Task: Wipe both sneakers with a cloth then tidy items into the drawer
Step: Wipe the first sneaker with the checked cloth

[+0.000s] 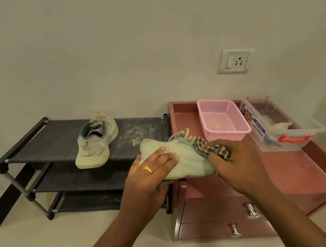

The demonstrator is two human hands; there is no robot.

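One pale cream sneaker [96,143] stands on the top shelf of the black shoe rack [38,141]. A second cream sneaker [184,159] lies on its side across the gap between the rack and the reddish cabinet [297,171]. My left hand [150,177], with a gold ring, grips its heel end, fingers spread over the side. My right hand [237,163] holds a bunched checked cloth [209,148] against the sneaker's lace area.
A pink mesh basket [223,118] and a clear plastic box with orange latches [280,128] sit on the cabinet top. Two drawers with metal knobs [251,211] are shut below. A wall socket [234,61] is above. The rack's lower shelves hold nothing.
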